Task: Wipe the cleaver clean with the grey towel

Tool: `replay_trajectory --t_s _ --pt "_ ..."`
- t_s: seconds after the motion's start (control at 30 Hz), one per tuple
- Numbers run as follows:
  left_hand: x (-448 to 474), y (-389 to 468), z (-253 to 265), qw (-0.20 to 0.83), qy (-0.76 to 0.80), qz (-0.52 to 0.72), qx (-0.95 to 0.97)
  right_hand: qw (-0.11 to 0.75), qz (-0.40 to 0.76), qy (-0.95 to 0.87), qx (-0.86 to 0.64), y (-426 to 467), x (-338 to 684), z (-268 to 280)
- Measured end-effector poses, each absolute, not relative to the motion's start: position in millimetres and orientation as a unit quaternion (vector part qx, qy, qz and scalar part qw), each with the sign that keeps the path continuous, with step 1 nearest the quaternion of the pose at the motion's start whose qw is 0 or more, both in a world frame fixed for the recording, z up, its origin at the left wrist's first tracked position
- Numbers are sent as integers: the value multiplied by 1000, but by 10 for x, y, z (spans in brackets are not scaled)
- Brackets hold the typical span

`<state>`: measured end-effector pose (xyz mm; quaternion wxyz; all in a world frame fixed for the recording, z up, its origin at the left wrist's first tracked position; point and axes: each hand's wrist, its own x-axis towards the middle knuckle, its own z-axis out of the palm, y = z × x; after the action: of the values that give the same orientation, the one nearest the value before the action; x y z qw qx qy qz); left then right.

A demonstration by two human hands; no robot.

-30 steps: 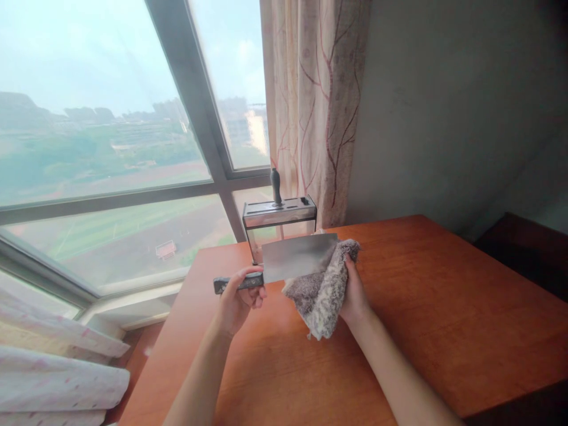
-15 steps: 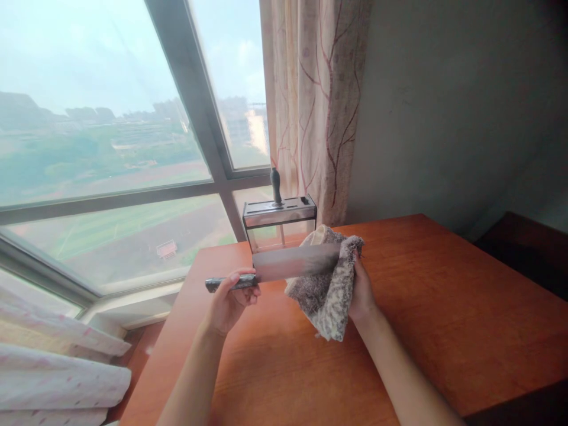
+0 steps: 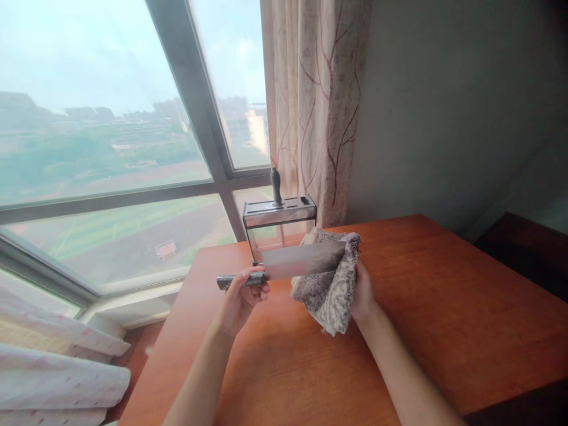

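Observation:
My left hand (image 3: 243, 299) is closed round the dark handle of a cleaver (image 3: 297, 261), whose broad blade points right above the table. A grey and white towel (image 3: 331, 296) hangs behind the blade and folds over its far end. My right hand (image 3: 362, 293) is closed on the towel at that end, its fingers mostly hidden behind the cloth. The tip of the blade is covered by the towel.
A knife block (image 3: 279, 213) with clear sides and a metal top stands behind the cleaver, a black-handled knife (image 3: 276, 186) upright in it. The brown wooden table (image 3: 444, 296) reaches to a large window (image 3: 102, 148) and a patterned curtain (image 3: 328, 106).
My left hand and the cleaver have shifted a little to the right, the blade sliding further along the towel. My right hand has hardly moved.

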<state>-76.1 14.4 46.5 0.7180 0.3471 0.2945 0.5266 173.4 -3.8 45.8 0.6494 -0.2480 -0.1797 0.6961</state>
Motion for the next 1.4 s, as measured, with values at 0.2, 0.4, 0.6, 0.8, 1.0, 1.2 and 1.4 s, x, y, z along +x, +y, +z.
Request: replay_trajectory --t_s 0.2,0.4,0.6,0.8,1.0,1.2,1.4 --pt "-752 159 439 693 308 544 360 645 699 -171 -256 -42 1709 483" --pt "-872 172 436 679 314 516 416 638 704 -166 -263 -25 1741 426" --pt "-962 162 514 662 317 505 453 647 690 -150 -287 -10 1797 416" --pt "-1043 170 534 649 319 492 484 639 693 -130 -309 -47 1792 464" --pt "-1005 170 484 659 316 501 464 633 695 -144 -309 -18 1774 419" --pt "-909 166 454 669 306 526 427 658 665 -160 -315 7 1789 370" --pt "-942 174 503 677 317 510 425 629 708 -133 -291 -43 1773 442"
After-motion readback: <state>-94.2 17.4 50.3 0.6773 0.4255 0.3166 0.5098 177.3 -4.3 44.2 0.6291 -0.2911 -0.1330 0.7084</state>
